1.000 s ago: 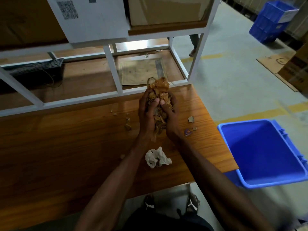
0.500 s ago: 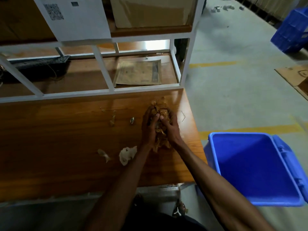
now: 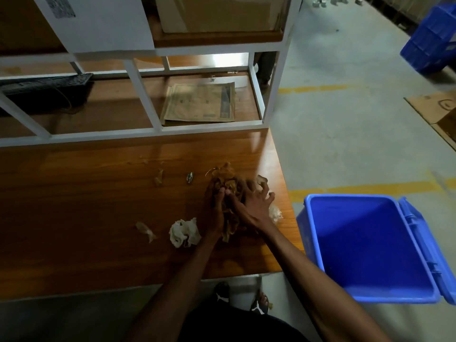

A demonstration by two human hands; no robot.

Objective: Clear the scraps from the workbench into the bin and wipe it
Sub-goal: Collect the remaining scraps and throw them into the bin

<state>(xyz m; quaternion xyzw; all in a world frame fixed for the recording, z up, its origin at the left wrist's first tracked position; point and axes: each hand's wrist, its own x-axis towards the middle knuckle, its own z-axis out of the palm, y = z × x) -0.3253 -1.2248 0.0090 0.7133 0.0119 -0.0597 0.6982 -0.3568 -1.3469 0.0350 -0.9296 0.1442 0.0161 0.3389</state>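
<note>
Both hands on the wad of brown tape scraps (image 3: pixel 228 183) near the table's (image 3: pixel 74 206) right edge. Left hand (image 3: pixel 214 211) cups its left side, fingers curled on it; right hand (image 3: pixel 251 203) presses from the right, fingers spread apart over the top. White crumpled paper (image 3: pixel 185 232) sits just left of the left wrist; small scraps (image 3: pixel 145 230) lie further left. Blue bin (image 3: pixel 370 245) on the floor, off the table's right edge.

A crumpled brown tape wad (image 3: pixel 228 186) lies near the wooden workbench's (image 3: pixel 86 193) right edge, with small brown scraps (image 3: pixel 159 177) and a white crumpled cloth (image 3: pixel 184 232) toward its front edge. An open blue bin (image 3: pixel 370 245) sits on the floor beside the right edge.
</note>
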